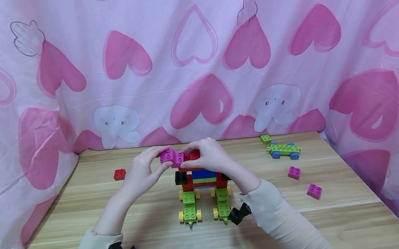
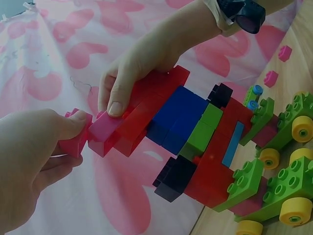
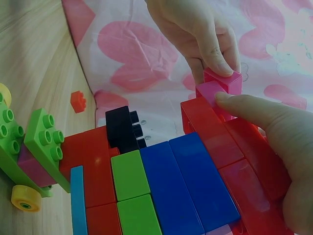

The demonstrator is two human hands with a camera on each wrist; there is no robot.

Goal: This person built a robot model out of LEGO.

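1. Head view: in the middle of the frame, on the wooden bench (image 1: 310, 219), stands a brick vehicle (image 1: 203, 191) of red, blue, black and green bricks on two green wheeled bases with yellow wheels. The left hand (image 1: 144, 171) pinches a magenta brick (image 1: 167, 155) at the top left of the build; the right hand (image 1: 209, 155) curls over the red top row and a second magenta brick (image 1: 179, 159) just beside the first. Right of centre lie a green wheeled plate (image 1: 283, 149) with blue wheels, a small green brick (image 1: 265, 138) and two loose magenta bricks (image 1: 294, 172); a red brick (image 1: 119, 174) lies left of centre. A pink heart-print cloth (image 1: 189, 50) hangs behind.

2. Left wrist view: the left hand (image 2: 34, 171), lower left, grips the magenta brick (image 2: 74, 142) between thumb and fingers (image 2: 73, 126). It touches the second magenta brick (image 2: 105, 133), which the right hand's (image 2: 146, 63) thumb presses against the red row.

3. Right wrist view: upper right, the left hand's fingers (image 3: 215, 49) clasp the magenta brick (image 3: 225, 83) from above; the right hand's thumb (image 3: 254, 110) lies against it, on the red top row.

4. No writing or brand marks can be read in any view.
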